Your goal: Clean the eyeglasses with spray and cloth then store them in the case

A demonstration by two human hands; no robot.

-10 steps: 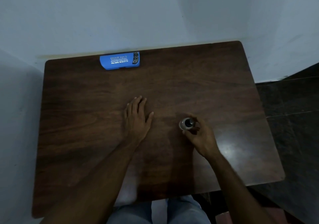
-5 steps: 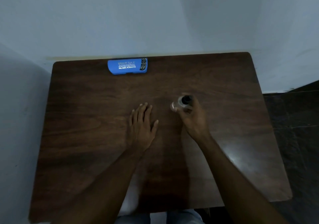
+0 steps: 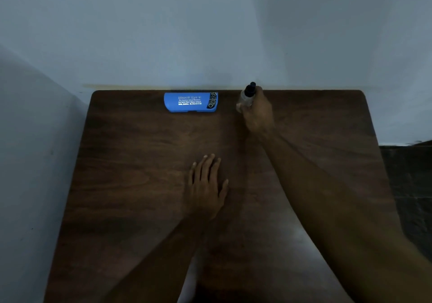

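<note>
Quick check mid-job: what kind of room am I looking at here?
Probably a corner of a home room, though I cannot be sure: a dark wooden table set against plain pale walls, dark floor tiles to its right, and a blue glasses case at the table's far edge.

The table (image 3: 140, 186) is showing dark wood with a streaky grain, smooth and lightly polished, and is catching a dull sheen toward its near right part. The case (image 3: 187, 103) is looking like smooth blue plastic with white print. The spray bottle (image 3: 246, 98) is showing a clear body, glass or plastic I cannot tell, under a black cap. The wall (image 3: 210, 34) is looking matt and painted.
</note>
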